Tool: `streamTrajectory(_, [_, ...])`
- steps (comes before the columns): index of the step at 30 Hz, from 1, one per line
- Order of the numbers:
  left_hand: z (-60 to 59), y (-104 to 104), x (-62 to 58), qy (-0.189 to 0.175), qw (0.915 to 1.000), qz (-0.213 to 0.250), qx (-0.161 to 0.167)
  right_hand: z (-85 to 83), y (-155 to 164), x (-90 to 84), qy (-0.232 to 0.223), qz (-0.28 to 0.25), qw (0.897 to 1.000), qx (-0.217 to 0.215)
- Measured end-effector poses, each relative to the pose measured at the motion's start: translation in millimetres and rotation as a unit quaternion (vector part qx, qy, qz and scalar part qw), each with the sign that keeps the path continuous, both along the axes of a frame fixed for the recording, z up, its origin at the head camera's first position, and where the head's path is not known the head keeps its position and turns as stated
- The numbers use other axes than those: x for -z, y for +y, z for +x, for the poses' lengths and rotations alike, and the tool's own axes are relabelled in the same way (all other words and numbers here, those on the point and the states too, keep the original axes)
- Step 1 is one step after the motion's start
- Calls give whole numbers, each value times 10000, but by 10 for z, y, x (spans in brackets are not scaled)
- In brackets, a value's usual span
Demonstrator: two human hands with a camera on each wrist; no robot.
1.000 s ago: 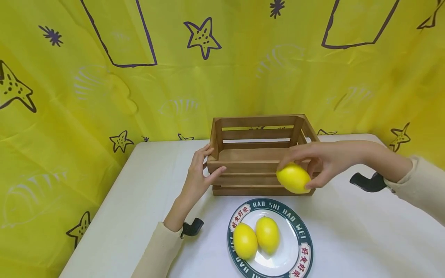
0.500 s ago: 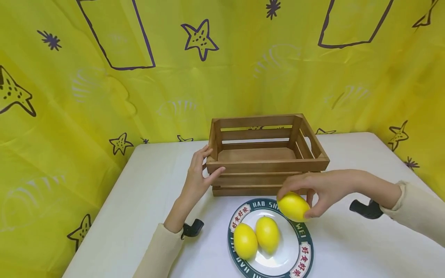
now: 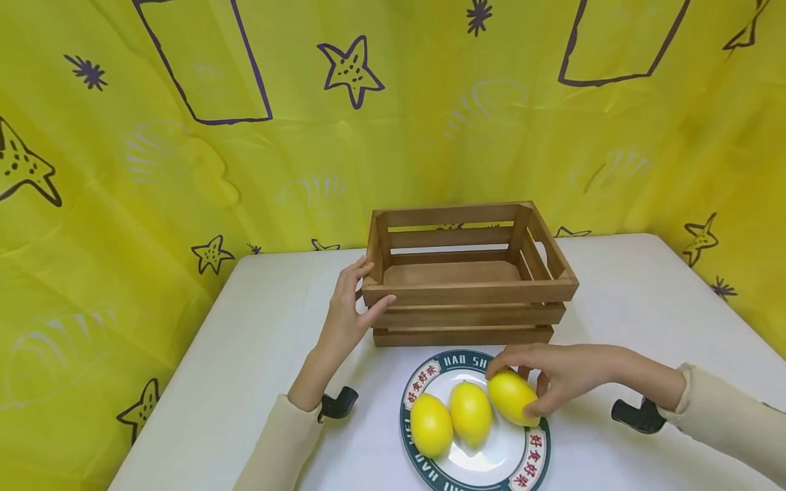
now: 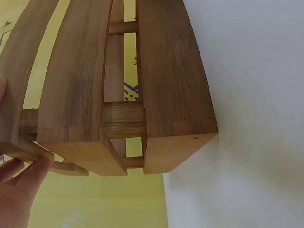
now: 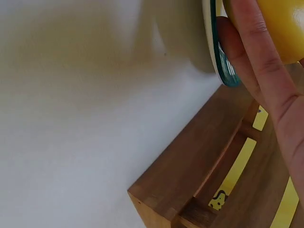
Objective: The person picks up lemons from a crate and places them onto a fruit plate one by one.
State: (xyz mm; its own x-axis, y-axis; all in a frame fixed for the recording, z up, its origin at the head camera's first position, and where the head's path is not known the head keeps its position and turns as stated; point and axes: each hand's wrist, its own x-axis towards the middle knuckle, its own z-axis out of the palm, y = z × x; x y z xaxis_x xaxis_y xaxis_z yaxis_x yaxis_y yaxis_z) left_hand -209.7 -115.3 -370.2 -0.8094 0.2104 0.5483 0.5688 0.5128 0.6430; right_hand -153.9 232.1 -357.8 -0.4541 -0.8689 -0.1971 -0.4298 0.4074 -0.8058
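Between the thumb and fingers of my right hand (image 3: 561, 375) is a lemon (image 3: 511, 397), held over the right part of a round plate (image 3: 457, 359) with a green lettered rim. Two more lemons, one at the left (image 3: 431, 426) and one in the middle (image 3: 471, 413), lie on that plate side by side. My left hand (image 3: 345, 310) grips the front left corner of a slatted wooden crate (image 3: 469, 294), thumb on the front and fingers at the end. In the right wrist view the held lemon (image 5: 280, 26) shows behind my fingers. Whether it touches the plate I cannot tell.
The crate stands behind the plate on a white table (image 3: 245, 382), with only its bare wooden floor visible inside. A yellow curtain (image 3: 295, 150) with starfish drawings hangs along the back and sides. Dark camera mounts sit on both wrists.
My right hand has come down and towards me with the lemon, from in front of the crate to the plate. My left hand keeps its place on the crate.
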Motion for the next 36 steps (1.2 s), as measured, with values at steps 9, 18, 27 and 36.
streamTrajectory(9, [-15, -19, -9, -10, 10000, -25, -60, 48, -16, 88, 62, -93, 9999, 79])
streamTrajectory(18, [-63, 107, 7, -81, 9996, 24, 273, 191, 131, 150, 463, -323, 9981, 239])
streamTrajectory(27, [-87, 13, 3, -93, 9998, 30, 164, 223, 45, 225, 1020, -441, 9928, 454])
streamTrajectory(36, [-76, -82, -53, -137, 9990, -385, 161, 204, 212, 73, 2188, -858, 9672, 969])
